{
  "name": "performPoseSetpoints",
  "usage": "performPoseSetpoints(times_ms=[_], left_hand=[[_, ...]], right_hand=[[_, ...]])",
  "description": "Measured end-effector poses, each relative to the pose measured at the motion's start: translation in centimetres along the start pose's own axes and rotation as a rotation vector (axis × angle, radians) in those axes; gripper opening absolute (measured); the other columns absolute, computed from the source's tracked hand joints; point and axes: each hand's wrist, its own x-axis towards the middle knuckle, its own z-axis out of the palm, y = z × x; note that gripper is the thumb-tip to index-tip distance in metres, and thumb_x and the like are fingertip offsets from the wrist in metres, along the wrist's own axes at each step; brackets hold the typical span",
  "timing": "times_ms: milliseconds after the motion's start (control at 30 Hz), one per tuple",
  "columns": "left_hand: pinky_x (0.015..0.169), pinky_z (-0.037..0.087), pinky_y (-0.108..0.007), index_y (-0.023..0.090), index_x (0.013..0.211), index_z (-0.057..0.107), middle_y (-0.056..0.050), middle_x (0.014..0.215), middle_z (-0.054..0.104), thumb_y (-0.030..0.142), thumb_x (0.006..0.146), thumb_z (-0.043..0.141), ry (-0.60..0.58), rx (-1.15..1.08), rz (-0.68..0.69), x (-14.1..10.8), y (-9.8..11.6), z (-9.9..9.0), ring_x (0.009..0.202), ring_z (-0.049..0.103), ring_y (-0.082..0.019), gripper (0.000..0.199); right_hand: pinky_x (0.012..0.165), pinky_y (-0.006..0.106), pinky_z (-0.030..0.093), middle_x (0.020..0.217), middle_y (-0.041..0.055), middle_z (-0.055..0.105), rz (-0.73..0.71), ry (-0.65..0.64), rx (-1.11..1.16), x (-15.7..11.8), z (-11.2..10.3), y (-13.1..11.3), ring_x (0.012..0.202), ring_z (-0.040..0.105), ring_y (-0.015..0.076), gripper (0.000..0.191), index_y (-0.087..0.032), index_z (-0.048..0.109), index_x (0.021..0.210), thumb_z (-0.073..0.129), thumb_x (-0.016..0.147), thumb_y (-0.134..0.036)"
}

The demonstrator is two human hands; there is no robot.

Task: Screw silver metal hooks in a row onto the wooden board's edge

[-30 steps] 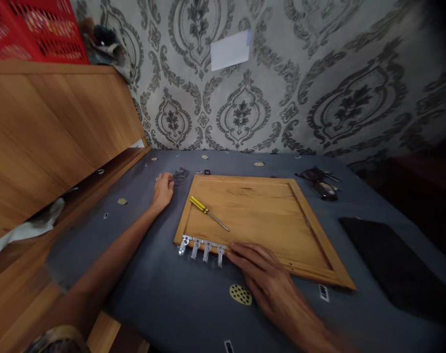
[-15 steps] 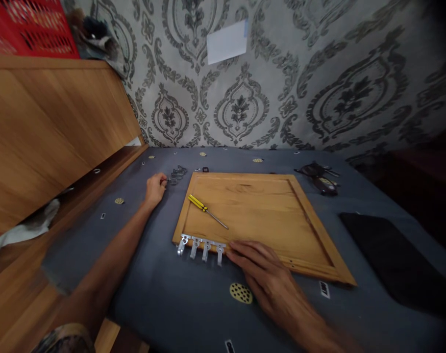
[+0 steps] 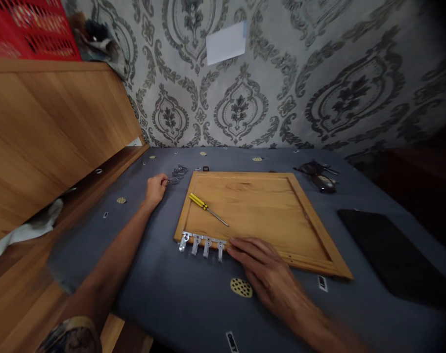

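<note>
My left hand (image 3: 157, 189) is closed in a pinch at a thin metal ring (image 3: 174, 181), beside a small pile of metal wire pieces (image 3: 179, 170). Under my right hand (image 3: 265, 267) is the near edge of a framed wooden panel (image 3: 260, 208); the fingers are stretched out over it and the thumb is hidden. Just left of those fingertips, several silver metal clips (image 3: 207, 245) stand in a row along the near edge, their hooked ends hanging over it. A yellow-handled screwdriver (image 3: 204, 206) lies on the panel, its tip towards my right hand.
A dark flat pad (image 3: 384, 250) lies to the right of the panel, on the grey cloth (image 3: 164, 299). Keys with a dark fob (image 3: 323, 183) lie at the back right. On the left stands a wooden cabinet (image 3: 61, 127) with a red basket (image 3: 35, 32) on top.
The view has shifted slightly. Both hands keep their places, the left at the ring and the right on the panel's near edge.
</note>
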Motion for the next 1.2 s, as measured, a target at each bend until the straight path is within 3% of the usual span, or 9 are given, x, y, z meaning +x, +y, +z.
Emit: performPoseSetpoints(times_ms=[233, 433, 567, 667, 800, 867, 967, 1033, 1200], left_hand=[[0.096, 0.058, -0.046, 0.016, 0.129, 0.060, -0.011, 0.129, 0.063, 0.040, 0.098, 0.063, 0.086, -0.008, 0.017, -0.7, 1.7, -1.4, 0.114, 0.065, -0.023, 0.039], [0.096, 0.059, -0.045, 0.016, 0.128, 0.060, -0.011, 0.129, 0.063, 0.040, 0.098, 0.063, 0.105, -0.149, 0.089, -1.1, 4.2, -2.5, 0.113, 0.065, -0.023, 0.039], [0.090, 0.060, -0.041, 0.015, 0.126, 0.060, -0.010, 0.122, 0.065, 0.041, 0.098, 0.062, -0.053, -0.308, 0.197, -2.1, 7.6, -2.4, 0.105, 0.067, -0.021, 0.038], [0.080, 0.060, -0.034, 0.013, 0.117, 0.063, -0.007, 0.108, 0.067, 0.041, 0.099, 0.062, -0.220, -0.414, 0.329, -4.0, 10.9, -2.2, 0.090, 0.067, -0.016, 0.033], [0.069, 0.053, -0.024, 0.016, 0.105, 0.066, -0.002, 0.088, 0.066, 0.034, 0.096, 0.062, -0.422, -0.505, 0.498, -7.4, 14.6, -2.4, 0.076, 0.062, -0.011, 0.021], [0.072, 0.052, -0.024, 0.017, 0.104, 0.067, -0.003, 0.089, 0.068, 0.031, 0.095, 0.060, -0.502, -0.528, 0.551, -9.0, 15.9, -2.4, 0.080, 0.063, -0.012, 0.018], [0.076, 0.053, -0.024, 0.017, 0.106, 0.067, -0.004, 0.093, 0.071, 0.028, 0.095, 0.056, -0.606, -0.541, 0.591, -10.4, 17.1, -2.4, 0.086, 0.065, -0.013, 0.019], [0.078, 0.054, -0.025, 0.016, 0.107, 0.067, -0.005, 0.096, 0.073, 0.028, 0.096, 0.054, -0.660, -0.539, 0.602, -10.8, 17.4, -2.4, 0.088, 0.067, -0.013, 0.021], [0.084, 0.055, -0.027, 0.015, 0.108, 0.070, -0.007, 0.103, 0.075, 0.029, 0.095, 0.055, -0.746, -0.511, 0.615, -11.0, 17.7, -2.7, 0.096, 0.069, -0.016, 0.024]], right_hand=[[0.096, 0.044, 0.062, 0.126, 0.0083, 0.075, 0.010, -0.022, -0.014, -0.3, 0.2, 0.0, 0.115, 0.069, 0.0223, 0.044, -0.020, 0.072, 0.125, 0.045, 0.093, -0.003], [0.095, 0.045, 0.061, 0.121, 0.0094, 0.076, 0.014, 0.062, 0.062, 0.0, 0.3, -0.3, 0.112, 0.069, 0.0237, 0.044, -0.019, 0.072, 0.124, 0.049, 0.091, -0.001], [0.099, 0.047, 0.059, 0.125, 0.0064, 0.074, 0.074, 0.109, 0.098, 0.1, 0.0, -0.5, 0.115, 0.067, 0.0231, 0.049, -0.027, 0.066, 0.134, 0.050, 0.094, -0.004], [0.101, 0.048, 0.057, 0.132, 0.0100, 0.068, 0.161, 0.216, 0.102, 0.2, -0.7, -0.5, 0.121, 0.064, 0.0242, 0.056, -0.029, 0.049, 0.151, 0.049, 0.099, -0.009], [0.092, 0.043, 0.058, 0.116, 0.0104, 0.062, 0.276, 0.342, 0.099, 0.3, -1.9, -0.4, 0.102, 0.066, 0.0217, 0.056, -0.026, 0.038, 0.156, 0.050, 0.102, -0.017], [0.087, 0.039, 0.058, 0.108, 0.0083, 0.062, 0.282, 0.335, 0.124, 0.4, -2.3, -0.4, 0.093, 0.065, 0.0194, 0.045, -0.023, 0.048, 0.147, 0.050, 0.103, -0.020], [0.077, 0.032, 0.055, 0.094, 0.0046, 0.062, 0.260, 0.262, 0.194, 0.5, -2.4, -0.6, 0.083, 0.063, 0.0164, 0.021, -0.020, 0.068, 0.115, 0.051, 0.103, -0.021], [0.073, 0.030, 0.053, 0.088, 0.0030, 0.061, 0.263, 0.221, 0.243, 0.5, -2.2, -0.9, 0.080, 0.063, 0.0152, 0.017, -0.021, 0.070, 0.100, 0.053, 0.102, -0.021], [0.068, 0.028, 0.049, 0.081, 0.0001, 0.063, 0.398, 0.225, 0.332, 0.3, -2.1, -2.3, 0.072, 0.060, 0.0138, 0.008, -0.021, 0.060, 0.090, 0.060, 0.098, -0.022]])
